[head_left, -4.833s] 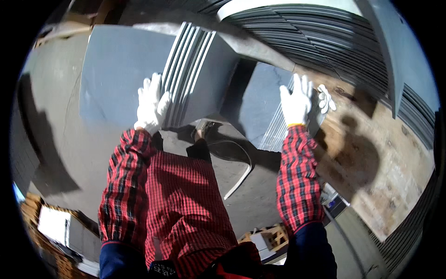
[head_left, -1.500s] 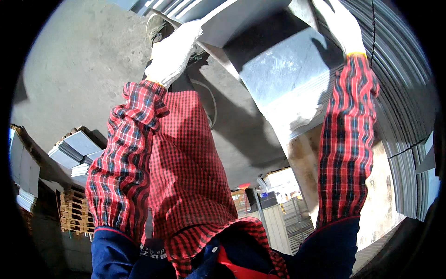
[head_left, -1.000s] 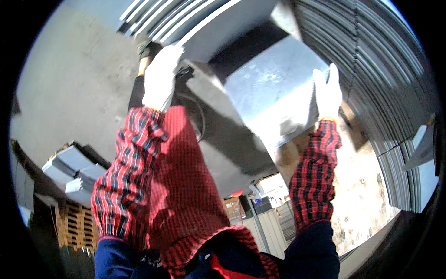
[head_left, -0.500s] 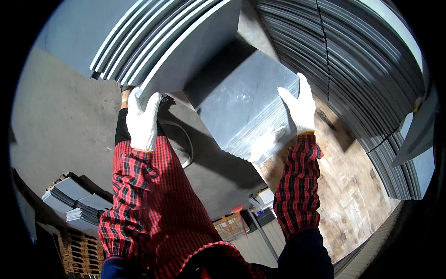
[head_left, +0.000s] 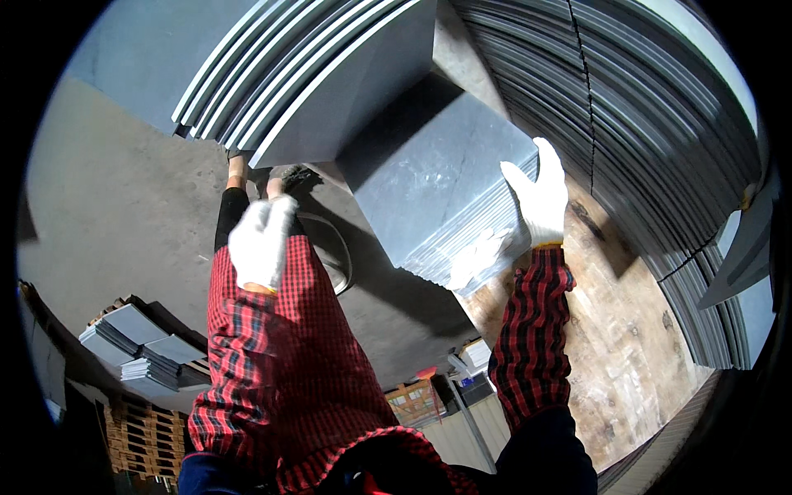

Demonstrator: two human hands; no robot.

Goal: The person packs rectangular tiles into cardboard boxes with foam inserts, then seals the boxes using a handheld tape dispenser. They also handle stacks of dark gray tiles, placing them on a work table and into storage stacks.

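A stack of grey stone-like slabs lies in front of me, with its layered edges toward my right side. My right hand, in a white knit glove, is at the stack's right edge with thumb and fingers apart. My left hand, gloved the same way, hovers over the red checked apron, away from the slabs. Motion smears its fingers, and no held thing shows. Further slabs stand in a leaning row beyond my left hand. A bright white patch on the stack's near side is unclear.
A long row of dark grey slabs, bound with a black strap, curves along the right. Under the stack is a stained wooden board. Wooden pallets and small slab piles sit at lower left. A grey floor spreads left.
My left hand has drawn back from the edge of the leaning slabs toward me, and its spread fingers have come together in a blur. My right hand stays by the stack's edge.
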